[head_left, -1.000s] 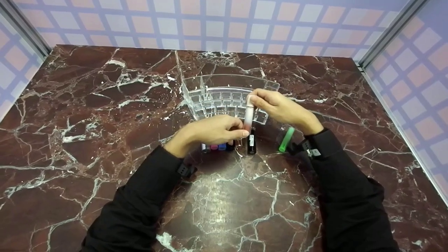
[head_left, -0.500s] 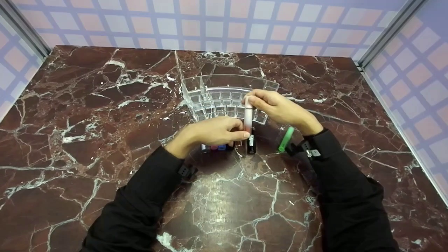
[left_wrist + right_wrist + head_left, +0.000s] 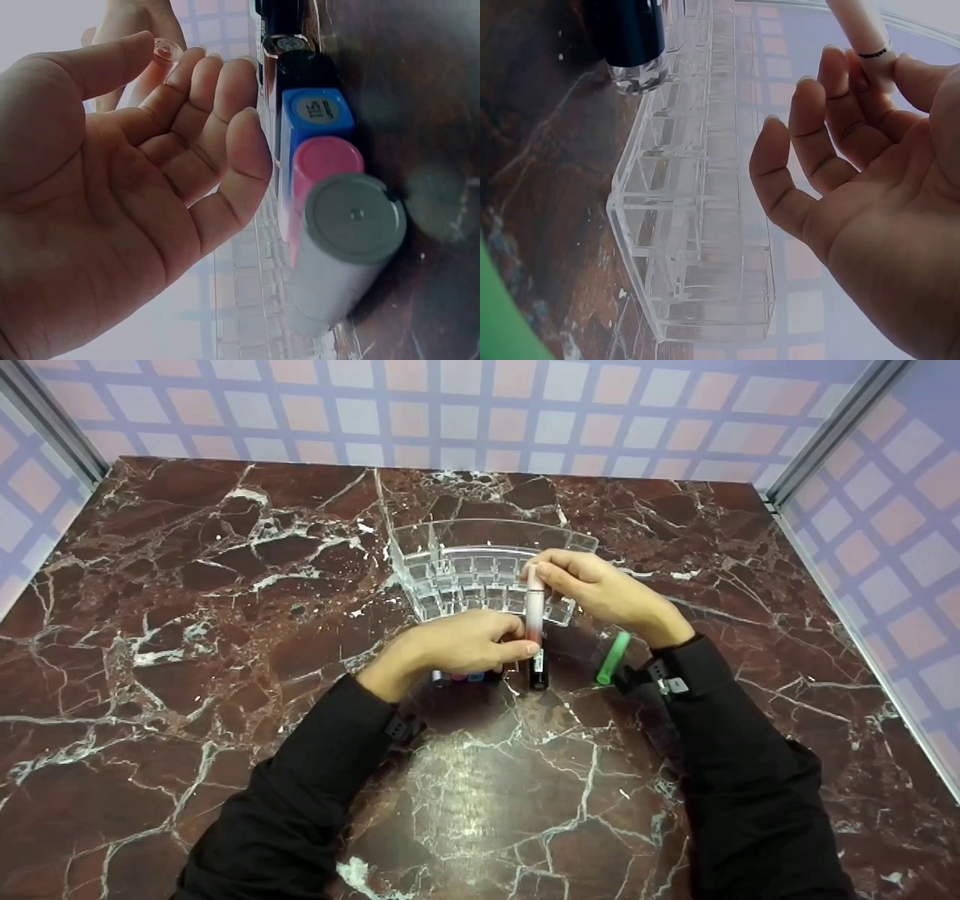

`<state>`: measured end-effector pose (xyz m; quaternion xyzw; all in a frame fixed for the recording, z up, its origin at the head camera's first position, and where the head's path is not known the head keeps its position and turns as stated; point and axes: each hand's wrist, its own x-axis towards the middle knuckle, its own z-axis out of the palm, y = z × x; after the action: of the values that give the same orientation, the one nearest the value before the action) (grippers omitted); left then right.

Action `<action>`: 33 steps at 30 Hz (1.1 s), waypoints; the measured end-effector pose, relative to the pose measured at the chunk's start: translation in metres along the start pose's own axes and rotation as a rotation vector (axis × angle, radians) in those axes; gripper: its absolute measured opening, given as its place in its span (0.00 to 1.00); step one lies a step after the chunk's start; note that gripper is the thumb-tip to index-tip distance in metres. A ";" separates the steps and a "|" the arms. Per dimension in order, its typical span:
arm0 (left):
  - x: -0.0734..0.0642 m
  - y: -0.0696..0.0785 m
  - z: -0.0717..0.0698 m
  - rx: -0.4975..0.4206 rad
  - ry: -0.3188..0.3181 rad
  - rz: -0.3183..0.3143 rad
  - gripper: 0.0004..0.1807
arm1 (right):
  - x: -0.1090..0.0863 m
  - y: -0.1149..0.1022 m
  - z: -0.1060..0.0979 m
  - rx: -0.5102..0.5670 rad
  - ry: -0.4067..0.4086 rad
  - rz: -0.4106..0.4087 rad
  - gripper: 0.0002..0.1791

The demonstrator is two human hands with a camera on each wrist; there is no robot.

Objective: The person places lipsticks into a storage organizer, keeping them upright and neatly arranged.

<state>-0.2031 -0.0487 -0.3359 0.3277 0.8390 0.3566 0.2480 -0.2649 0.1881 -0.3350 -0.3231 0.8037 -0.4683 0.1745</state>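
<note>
A slim lip gloss tube (image 3: 534, 611), with a pale pink-white cap and a body fading to red, is held nearly upright above the table between both hands. My left hand (image 3: 476, 639) pinches its lower end between thumb and index finger; in the left wrist view the clear round base (image 3: 166, 50) shows there. At the top, my right hand (image 3: 589, 581) pinches the cap (image 3: 871, 56) with thumb and fingertips. Beneath my left hand lie a grey tube (image 3: 354, 217), a pink tube (image 3: 330, 161) and a blue tube (image 3: 319, 111), side by side.
A clear stepped organizer (image 3: 480, 566) with several small compartments stands behind the hands. In front of it a black tube (image 3: 539, 673) lies below the lip gloss. To the right, a green tube (image 3: 613, 658) lies near my right wrist. Patterned walls enclose the marbled table (image 3: 225, 675).
Both hands keep hold of the lip gloss tube, which has shifted only slightly and now stands a little straighter than a second ago. The other tubes and the organizer have stayed in place.
</note>
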 end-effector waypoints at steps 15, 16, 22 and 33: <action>0.000 -0.001 -0.001 -0.027 0.013 0.030 0.17 | -0.001 -0.002 0.000 0.184 0.031 0.018 0.22; 0.000 -0.001 -0.001 -0.036 0.015 0.027 0.17 | -0.002 -0.003 0.000 0.206 0.033 0.021 0.22; -0.003 0.001 -0.003 -0.061 0.035 -0.010 0.19 | -0.003 -0.004 -0.003 0.190 0.082 0.031 0.22; -0.010 -0.003 -0.016 0.027 0.166 -0.070 0.18 | -0.002 -0.003 -0.017 0.107 0.294 -0.106 0.17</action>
<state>-0.2084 -0.0651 -0.3264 0.2708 0.8723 0.3622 0.1856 -0.2719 0.1991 -0.3242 -0.2834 0.7763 -0.5611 0.0468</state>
